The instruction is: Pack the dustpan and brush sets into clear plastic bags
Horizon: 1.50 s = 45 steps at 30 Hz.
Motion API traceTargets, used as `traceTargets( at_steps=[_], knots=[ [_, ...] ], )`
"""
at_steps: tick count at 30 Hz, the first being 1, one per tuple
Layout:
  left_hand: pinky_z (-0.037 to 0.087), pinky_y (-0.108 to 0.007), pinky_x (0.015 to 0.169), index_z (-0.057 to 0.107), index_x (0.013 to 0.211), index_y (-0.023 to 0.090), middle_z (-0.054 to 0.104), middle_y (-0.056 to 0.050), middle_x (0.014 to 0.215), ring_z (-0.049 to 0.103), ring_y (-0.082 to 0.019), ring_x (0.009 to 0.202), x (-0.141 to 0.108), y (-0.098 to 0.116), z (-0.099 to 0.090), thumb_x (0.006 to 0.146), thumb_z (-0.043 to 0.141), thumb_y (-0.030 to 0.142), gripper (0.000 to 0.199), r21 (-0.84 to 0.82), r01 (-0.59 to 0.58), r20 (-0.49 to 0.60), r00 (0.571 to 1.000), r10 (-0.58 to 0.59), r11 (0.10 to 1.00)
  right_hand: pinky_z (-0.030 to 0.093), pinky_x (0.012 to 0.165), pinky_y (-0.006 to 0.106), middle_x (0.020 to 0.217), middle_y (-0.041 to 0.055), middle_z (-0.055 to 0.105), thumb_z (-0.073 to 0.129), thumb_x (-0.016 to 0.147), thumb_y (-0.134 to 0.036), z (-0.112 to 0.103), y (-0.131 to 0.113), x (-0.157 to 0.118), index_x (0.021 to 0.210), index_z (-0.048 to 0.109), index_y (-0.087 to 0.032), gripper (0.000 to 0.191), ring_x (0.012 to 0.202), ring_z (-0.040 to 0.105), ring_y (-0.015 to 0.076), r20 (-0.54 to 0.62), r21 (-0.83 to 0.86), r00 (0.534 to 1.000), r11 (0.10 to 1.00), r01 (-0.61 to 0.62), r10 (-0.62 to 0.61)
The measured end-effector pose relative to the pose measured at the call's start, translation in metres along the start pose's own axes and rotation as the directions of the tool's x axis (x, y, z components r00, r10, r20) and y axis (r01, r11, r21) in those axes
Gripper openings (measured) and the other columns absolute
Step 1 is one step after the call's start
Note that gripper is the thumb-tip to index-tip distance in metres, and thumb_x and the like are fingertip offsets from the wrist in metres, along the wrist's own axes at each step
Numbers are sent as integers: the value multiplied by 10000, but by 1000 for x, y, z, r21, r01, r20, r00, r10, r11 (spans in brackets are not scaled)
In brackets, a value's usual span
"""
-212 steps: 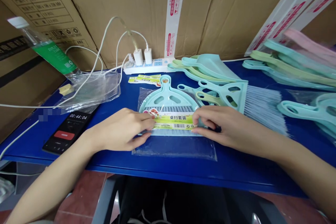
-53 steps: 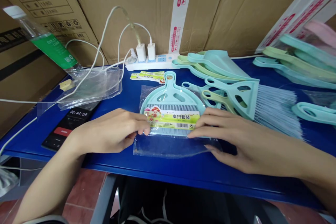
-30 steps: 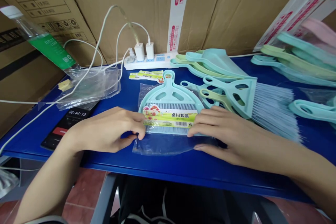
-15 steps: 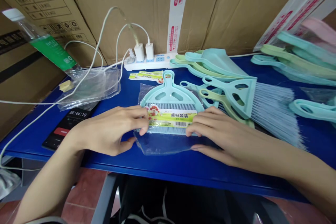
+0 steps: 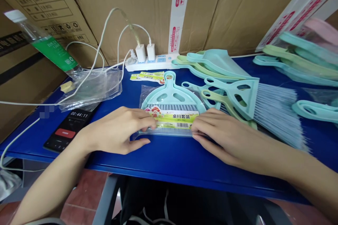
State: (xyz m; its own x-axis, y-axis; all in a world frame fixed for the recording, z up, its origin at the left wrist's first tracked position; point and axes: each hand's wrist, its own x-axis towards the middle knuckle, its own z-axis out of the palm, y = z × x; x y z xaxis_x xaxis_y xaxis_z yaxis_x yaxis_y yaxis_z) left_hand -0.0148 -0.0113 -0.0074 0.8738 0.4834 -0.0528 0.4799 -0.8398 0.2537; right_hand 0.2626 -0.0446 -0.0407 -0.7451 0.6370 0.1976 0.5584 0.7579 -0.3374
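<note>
A light-blue dustpan (image 5: 169,91) with a brush (image 5: 174,107) laid over it sits in a clear plastic bag (image 5: 144,93) on the blue table. A yellow-green label card (image 5: 182,116) covers the bristles. My left hand (image 5: 118,130) rests its curled fingertips on the bag's lower left, the thumb apart on the table side. At the lower right corner, my right hand (image 5: 221,137) has its thumb close under the bent fingers, pinching the bag's edge. The bag's near edge lies along the dustpan's front edge.
Loose dustpans (image 5: 219,63) and brushes (image 5: 237,98) lie at the right, with bagged sets (image 5: 298,59) beyond. A power strip (image 5: 158,61) with cables, spare label cards (image 5: 148,76), empty plastic bags (image 5: 92,88), a phone (image 5: 70,126) and a tilted bottle (image 5: 52,51) are behind and left.
The loose flap of the bag that stretched toward me on the table is now folded in at the dustpan's front edge. My left fingers have slid slightly right and farther onto the bag.
</note>
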Motion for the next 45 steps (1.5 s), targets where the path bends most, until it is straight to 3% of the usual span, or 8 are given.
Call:
traceTargets(
  at_steps=[6, 13, 18, 25, 31, 39, 45],
  knots=[
    [453, -270, 726, 634, 888, 199, 691, -10, 872, 659, -161, 837, 5, -1, 8, 999, 489, 199, 182, -23, -43, -59, 997, 41, 999, 448, 771, 388, 770, 56, 640, 314, 1008, -198, 0, 1, 0, 820, 539, -210, 294, 726, 599, 207, -16, -3, 1000, 1000, 1, -1],
    [457, -242, 724, 657, 876, 178, 672, -6, 834, 627, -133, 783, 5, 0, 6, 975, 532, 159, 160, -84, -82, -89, 993, 74, 993, 476, 829, 393, 880, 63, 697, 472, 974, -235, 6, 7, -3, 932, 590, -202, 129, 835, 647, 220, -62, 42, 998, 999, 27, -24],
    [451, -236, 704, 647, 864, 183, 662, 8, 817, 614, -125, 761, 4, 0, 6, 969, 541, 156, 152, -77, -87, -92, 993, 80, 993, 480, 825, 377, 851, 47, 702, 427, 988, -192, 6, 6, -2, 911, 612, -208, 201, 812, 653, 204, -81, 23, 995, 998, 53, -51],
    [447, -272, 694, 616, 842, 178, 656, -17, 846, 610, -156, 771, 4, 5, 7, 956, 533, 158, 143, 89, -96, -56, 993, 101, 991, 481, 827, 388, 906, 69, 720, 426, 995, -213, 6, 6, -4, 938, 624, -188, 208, 861, 665, 220, -82, -10, 995, 998, 56, -57],
    [434, -260, 673, 591, 810, 186, 637, 0, 808, 590, -137, 727, 4, 5, 9, 967, 502, 154, 184, 59, -80, -57, 995, 83, 995, 468, 823, 384, 857, 49, 695, 452, 992, -220, 8, 6, -4, 911, 617, -191, 186, 835, 646, 212, -66, 0, 996, 999, 53, -53],
    [402, -262, 637, 555, 786, 198, 601, 20, 765, 572, -124, 687, 5, 2, 10, 976, 469, 155, 213, -22, -35, -44, 998, 34, 999, 461, 784, 385, 806, 62, 696, 335, 1041, -226, 6, 5, 0, 848, 646, -180, 369, 747, 625, 211, -69, -51, 995, 997, 65, -68],
    [421, -269, 642, 577, 820, 197, 627, 3, 787, 609, -141, 705, 4, 1, 11, 999, 443, 195, 224, 1, -6, -34, 999, 6, 1000, 476, 784, 376, 851, 61, 706, 306, 1046, -220, 3, 4, 0, 888, 645, -200, 375, 765, 634, 209, -58, -76, 997, 996, 45, -50]
  ],
)
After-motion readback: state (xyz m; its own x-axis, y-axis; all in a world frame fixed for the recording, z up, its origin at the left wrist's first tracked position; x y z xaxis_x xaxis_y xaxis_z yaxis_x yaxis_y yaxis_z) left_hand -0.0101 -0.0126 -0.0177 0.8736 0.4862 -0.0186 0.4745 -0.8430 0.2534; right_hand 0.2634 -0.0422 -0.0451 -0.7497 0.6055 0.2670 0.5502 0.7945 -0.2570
